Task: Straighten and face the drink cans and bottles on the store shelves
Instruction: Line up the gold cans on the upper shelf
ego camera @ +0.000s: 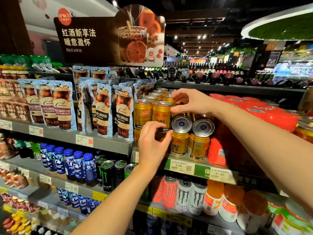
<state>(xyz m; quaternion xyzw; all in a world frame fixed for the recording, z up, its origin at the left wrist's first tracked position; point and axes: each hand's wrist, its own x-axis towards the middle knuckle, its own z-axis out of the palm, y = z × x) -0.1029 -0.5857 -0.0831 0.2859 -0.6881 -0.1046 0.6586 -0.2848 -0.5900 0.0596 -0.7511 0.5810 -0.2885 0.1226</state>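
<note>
Gold Red Bull cans stand in two stacked layers on the middle shelf (199,170). My left hand (152,145) curls its thumb and fingers round the base of a front upper can (160,114). My right hand (189,102) reaches in from the right, thumb against that can's upper right side and fingers arched over the cans behind it. Another upright can (142,112) stands to its left. Two cans (182,124) (203,127) lie on their sides, silver bottoms facing out, on top of upright lower cans (179,143).
Cantata coffee pouches (103,107) fill the shelf to the left. Red shrink-wrapped packs (264,114) sit to the right. Below are blue bottles (77,165), black Monster cans (108,173), red and white Monster cans (183,194) and orange-capped bottles (213,197). A red wine sign (108,39) hangs above.
</note>
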